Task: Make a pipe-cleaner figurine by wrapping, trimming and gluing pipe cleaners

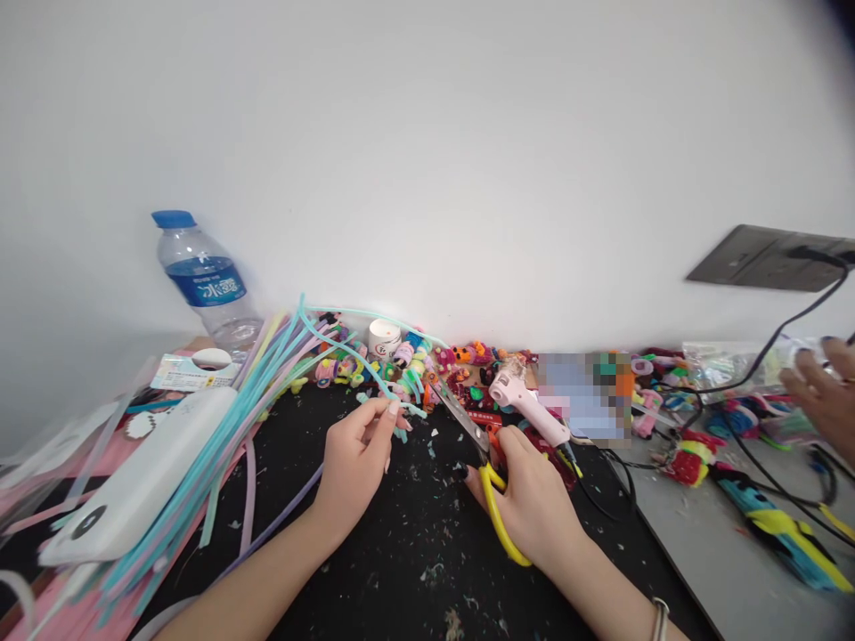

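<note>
My left hand (pixel 361 454) is closed in a pinch on a light teal pipe cleaner (pixel 347 347), which bends up and back toward the wall. Its short end pokes out past my fingertips. In my right hand (pixel 534 490) are scissors (pixel 495 516) with yellow handles. Their metal blades point up and left, apart from the pinched end. Between the hands, small scraps dot the black mat (pixel 414 552). A pink glue gun (pixel 527 405) lies just beyond my right hand.
At left a bundle of pastel pipe cleaners (pixel 220 436) lies beside a white device (pixel 143 481) and a water bottle (pixel 206 280). Pipe-cleaner figures line the wall around a paper cup (pixel 384 338). Rightward are a phone (pixel 581 396), black cables and another person's hand (pixel 818 387).
</note>
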`<state>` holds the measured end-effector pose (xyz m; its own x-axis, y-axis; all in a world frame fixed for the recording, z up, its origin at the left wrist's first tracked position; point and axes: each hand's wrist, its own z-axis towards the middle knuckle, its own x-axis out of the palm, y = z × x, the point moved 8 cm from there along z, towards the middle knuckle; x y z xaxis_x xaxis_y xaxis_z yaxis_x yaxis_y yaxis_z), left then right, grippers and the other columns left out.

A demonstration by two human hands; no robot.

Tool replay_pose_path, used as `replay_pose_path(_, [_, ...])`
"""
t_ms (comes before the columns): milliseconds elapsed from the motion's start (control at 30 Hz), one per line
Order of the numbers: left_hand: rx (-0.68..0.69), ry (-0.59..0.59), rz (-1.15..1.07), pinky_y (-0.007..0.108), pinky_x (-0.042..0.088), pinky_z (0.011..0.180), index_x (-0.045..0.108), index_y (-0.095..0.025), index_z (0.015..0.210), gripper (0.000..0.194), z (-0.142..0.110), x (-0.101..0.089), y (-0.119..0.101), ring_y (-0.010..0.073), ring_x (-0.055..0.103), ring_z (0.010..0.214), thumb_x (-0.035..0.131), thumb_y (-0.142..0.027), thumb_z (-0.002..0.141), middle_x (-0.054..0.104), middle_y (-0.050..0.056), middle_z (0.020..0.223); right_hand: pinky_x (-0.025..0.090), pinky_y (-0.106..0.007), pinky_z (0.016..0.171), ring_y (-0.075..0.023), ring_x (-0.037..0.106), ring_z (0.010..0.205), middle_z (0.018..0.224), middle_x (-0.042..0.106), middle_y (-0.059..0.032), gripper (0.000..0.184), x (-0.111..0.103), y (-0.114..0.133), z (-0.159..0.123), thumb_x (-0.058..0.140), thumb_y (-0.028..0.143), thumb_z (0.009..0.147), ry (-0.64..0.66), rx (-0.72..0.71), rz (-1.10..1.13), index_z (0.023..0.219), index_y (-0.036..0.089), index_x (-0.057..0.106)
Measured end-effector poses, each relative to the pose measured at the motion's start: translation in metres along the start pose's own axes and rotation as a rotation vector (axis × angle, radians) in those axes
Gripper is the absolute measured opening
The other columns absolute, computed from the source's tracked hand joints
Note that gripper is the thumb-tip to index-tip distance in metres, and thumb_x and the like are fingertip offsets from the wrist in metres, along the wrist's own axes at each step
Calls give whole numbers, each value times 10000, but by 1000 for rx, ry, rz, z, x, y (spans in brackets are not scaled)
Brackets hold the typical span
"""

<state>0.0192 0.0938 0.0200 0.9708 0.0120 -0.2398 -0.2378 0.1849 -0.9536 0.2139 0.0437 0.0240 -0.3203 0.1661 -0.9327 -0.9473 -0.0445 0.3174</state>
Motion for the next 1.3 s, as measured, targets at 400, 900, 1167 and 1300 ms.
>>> replay_pose_path(400, [-13,1,17,223,335,488,619,-161,833,306,-1,0,2,96,422,427,423,-387,896,421,-62,439,316,-263,576,-197,556,696,817,551,-21,262,10,3,-2,571,428,765,99,11,-50,789,205,435])
replay_pose_path(900, [-60,89,-200,225,328,508,618,-146,857,292,1,10,8,87,422,419,445,-378,891,479,-52,440,290,-263,564,-194,546,671,781,555,-16,292,12,0,-1,578,462,759,117,26,-62,751,205,439])
replay_pose_path(1167, [-156,133,-384,216,342,485,608,-145,868,276,2,20,21,91,437,421,495,-397,865,488,-46,425,273,-263,549,-184,522,637,764,548,-12,312,12,-1,-1,580,478,758,117,34,-70,728,207,429])
replay_pose_path(1300, [-172,138,-413,213,357,476,597,-149,823,271,0,21,22,95,445,427,508,-402,855,494,-39,425,266,-258,543,-173,508,622,763,542,-11,334,13,-1,-1,583,495,755,110,22,-69,707,207,421])
